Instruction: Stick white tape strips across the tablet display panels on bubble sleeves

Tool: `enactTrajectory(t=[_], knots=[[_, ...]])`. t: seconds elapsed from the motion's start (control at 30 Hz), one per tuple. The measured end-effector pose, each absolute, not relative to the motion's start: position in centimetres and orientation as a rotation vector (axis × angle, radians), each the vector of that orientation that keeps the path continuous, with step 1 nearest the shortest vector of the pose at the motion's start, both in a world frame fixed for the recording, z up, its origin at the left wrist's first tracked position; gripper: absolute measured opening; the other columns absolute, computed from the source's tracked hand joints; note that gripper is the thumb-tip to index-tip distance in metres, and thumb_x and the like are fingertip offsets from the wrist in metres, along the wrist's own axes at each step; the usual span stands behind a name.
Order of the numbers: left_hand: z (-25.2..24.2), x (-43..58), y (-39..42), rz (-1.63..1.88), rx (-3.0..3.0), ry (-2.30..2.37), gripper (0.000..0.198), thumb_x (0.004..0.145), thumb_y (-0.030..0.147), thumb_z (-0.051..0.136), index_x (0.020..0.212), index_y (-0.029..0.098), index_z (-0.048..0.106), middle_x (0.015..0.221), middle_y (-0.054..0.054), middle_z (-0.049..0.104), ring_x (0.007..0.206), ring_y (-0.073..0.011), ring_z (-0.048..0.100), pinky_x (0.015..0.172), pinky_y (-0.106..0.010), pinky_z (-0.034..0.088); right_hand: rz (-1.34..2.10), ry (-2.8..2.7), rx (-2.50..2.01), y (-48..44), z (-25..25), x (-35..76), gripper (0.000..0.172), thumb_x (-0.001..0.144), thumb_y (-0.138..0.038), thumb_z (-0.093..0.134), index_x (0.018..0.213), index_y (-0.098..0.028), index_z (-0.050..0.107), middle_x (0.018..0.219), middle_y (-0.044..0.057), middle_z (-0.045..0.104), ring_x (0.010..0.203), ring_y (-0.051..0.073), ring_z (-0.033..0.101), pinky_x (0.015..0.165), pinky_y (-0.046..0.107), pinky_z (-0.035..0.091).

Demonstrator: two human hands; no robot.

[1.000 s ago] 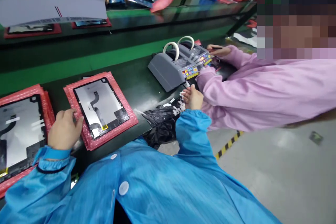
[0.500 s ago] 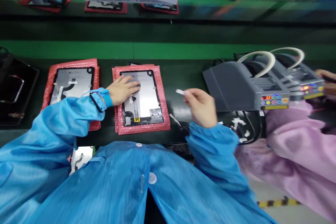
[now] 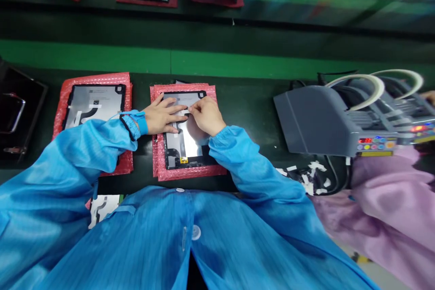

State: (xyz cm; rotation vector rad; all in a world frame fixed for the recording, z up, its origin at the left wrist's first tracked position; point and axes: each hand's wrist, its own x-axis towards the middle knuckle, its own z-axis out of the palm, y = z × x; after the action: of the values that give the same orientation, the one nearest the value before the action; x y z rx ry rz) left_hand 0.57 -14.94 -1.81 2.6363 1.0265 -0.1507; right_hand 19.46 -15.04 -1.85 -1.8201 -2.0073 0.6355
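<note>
A tablet screen panel (image 3: 192,142), its silvery back facing up, lies on pink bubble wrap (image 3: 190,174) in front of me. My left hand (image 3: 162,117) rests flat on the panel's left part with the fingers spread. Just to its right, my right hand (image 3: 205,115) pinches a small white strip of tape (image 3: 185,111) at the panel's upper middle, beside my left fingertips. The strip is partly hidden by the fingers. Yellow tape (image 3: 184,160) sits near the panel's lower edge.
A second panel (image 3: 102,95) on pink bubble wrap lies to the left. Grey tape dispensers (image 3: 319,118) with lit displays stand at the right, with white tape scraps (image 3: 311,179) and cables below. A black case (image 3: 20,113) is at far left. A co-worker's pink sleeve (image 3: 384,181) shows at right.
My right hand has moved left from beside the dispenser onto the panel, carrying the white strip of tape. My left hand stays spread on the panel. The view has shifted slightly.
</note>
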Motion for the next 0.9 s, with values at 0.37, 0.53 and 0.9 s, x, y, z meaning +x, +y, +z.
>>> enactTrajectory(t=[0.37, 0.53, 0.9], knots=[[-1.6, 0.7, -15.1, -0.117, 2.635, 1.038, 0.053, 0.085, 0.047, 0.055, 0.135, 0.033, 0.045, 0.15, -0.002, 0.034, 0.139, -0.0322, 0.02, 0.111, -0.06, 0.002, 0.58, -2.021, -1.846, -14.6, -2.5, 19.1, 0.017, 0.08, -0.025, 0.055, 0.071, -0.016, 0.066, 0.087, 0.009, 0.057, 0.091, 0.024, 0.056, 0.085, 0.041, 0.043], [-1.4, 0.8, -15.3, -0.121, 2.626, 1.065, 0.064, 0.084, 0.046, 0.054, 0.142, 0.025, 0.035, 0.149, -0.005, 0.037, 0.139, -0.0316, 0.019, 0.112, -0.056, 0.002, 0.503, -2.074, -1.846, -15.1, -2.7, 18.6, 0.02, 0.083, -0.024, 0.049, 0.076, -0.014, 0.066, 0.091, 0.013, 0.057, 0.097, 0.027, 0.054, 0.089, 0.044, 0.041], [0.0, 0.9, -15.0, -0.163, 2.747, 1.066, 0.055, 0.083, 0.047, 0.056, 0.133, 0.023, 0.05, 0.15, -0.006, 0.033, 0.139, -0.0322, 0.02, 0.113, -0.053, 0.01, 0.357, -1.501, -1.752, -19.5, -1.7, 26.9, 0.011, 0.078, -0.031, 0.054, 0.081, -0.02, 0.052, 0.081, 0.004, 0.053, 0.08, 0.019, 0.051, 0.079, 0.037, 0.043]])
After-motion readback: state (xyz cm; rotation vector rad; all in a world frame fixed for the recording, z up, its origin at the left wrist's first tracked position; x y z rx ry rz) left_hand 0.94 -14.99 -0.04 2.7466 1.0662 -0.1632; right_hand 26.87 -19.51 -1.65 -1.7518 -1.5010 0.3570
